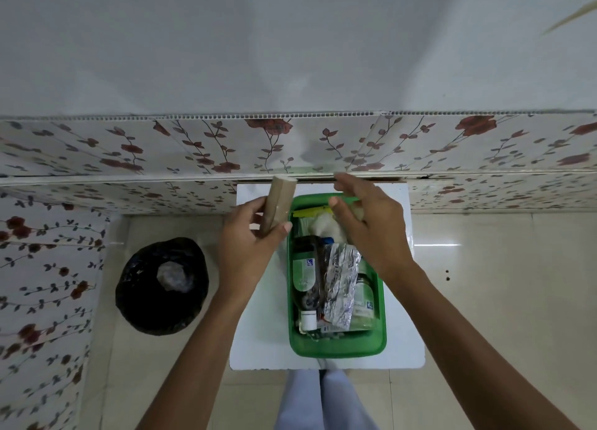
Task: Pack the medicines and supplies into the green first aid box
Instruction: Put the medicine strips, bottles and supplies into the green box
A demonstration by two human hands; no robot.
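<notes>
Green first aid box [337, 345] open on a white tabletop [258, 339], close to the floral wall panel [193, 145]. Inside, lying side by side: two clear bottles [305, 273] with pale green labels, a crumpled foil blister strip [340, 284] over them, a small white-capped vial [308, 320] at the near end, a white wad (cotton, probably, though blurred) [323, 226] and a yellow-topped packet [311, 210] at the far end. Left hand [248, 252] beside the box's left rim, grip closed around a tan roll [278, 205] held upright and slightly tilted, clear of the tabletop. Right hand [368, 223] over the far end of the box, fingers spread and loosely curled, holding nothing visible. On the tiled floor [484, 300] to the left, a bin lined with a black bag [161, 287], crumpled wrapping inside.
</notes>
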